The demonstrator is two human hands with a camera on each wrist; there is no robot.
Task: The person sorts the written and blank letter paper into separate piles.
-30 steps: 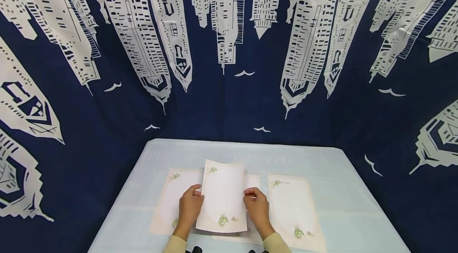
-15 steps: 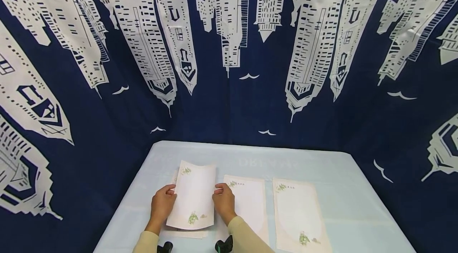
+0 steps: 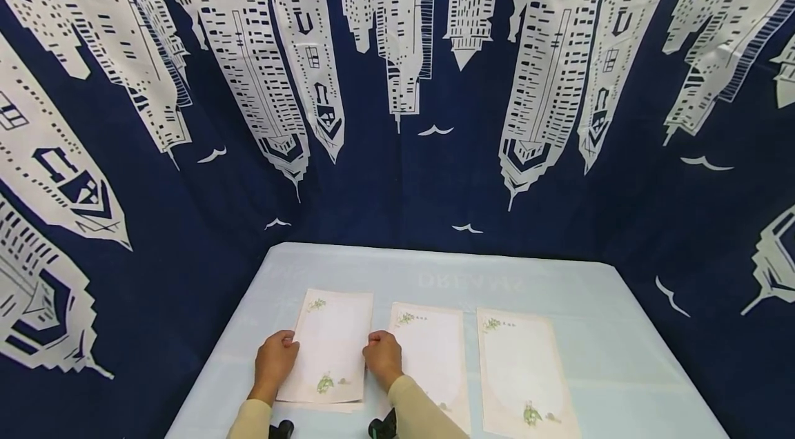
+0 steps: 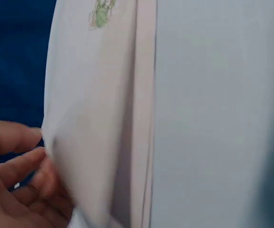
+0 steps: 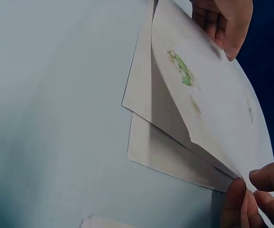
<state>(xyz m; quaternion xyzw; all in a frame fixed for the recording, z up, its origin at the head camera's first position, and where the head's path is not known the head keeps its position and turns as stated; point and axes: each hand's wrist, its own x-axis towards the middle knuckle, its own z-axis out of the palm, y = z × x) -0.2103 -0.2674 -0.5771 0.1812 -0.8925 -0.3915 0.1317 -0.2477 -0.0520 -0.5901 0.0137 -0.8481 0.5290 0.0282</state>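
A decorated sheet of letter paper [image 3: 335, 342], pale with small green motifs, lies close over the leftmost papers. Its left edge is pinched by my left hand [image 3: 275, 362], and my right hand [image 3: 383, 358] pinches the right edge. In the right wrist view the sheet [image 5: 213, 90] bows upward, its near edge raised over two papers below, the lower paper [image 5: 170, 159] sticking out at an angle. The left wrist view shows the thumb and fingers at the sheet's edge, with the paper underneath [image 4: 142, 123] alongside.
A matching sheet [image 3: 428, 356] lies to the right of my right hand, partly behind the sleeve [image 3: 422, 408]. Another sheet [image 3: 522, 370] lies farther right on the pale blue table [image 3: 633, 363]. A navy curtain [image 3: 397, 183] with white buildings hangs behind.
Both hands have carried the sheet of letter paper left, from over the middle paper to over the leftmost papers, then lowered it. The middle paper is now uncovered.
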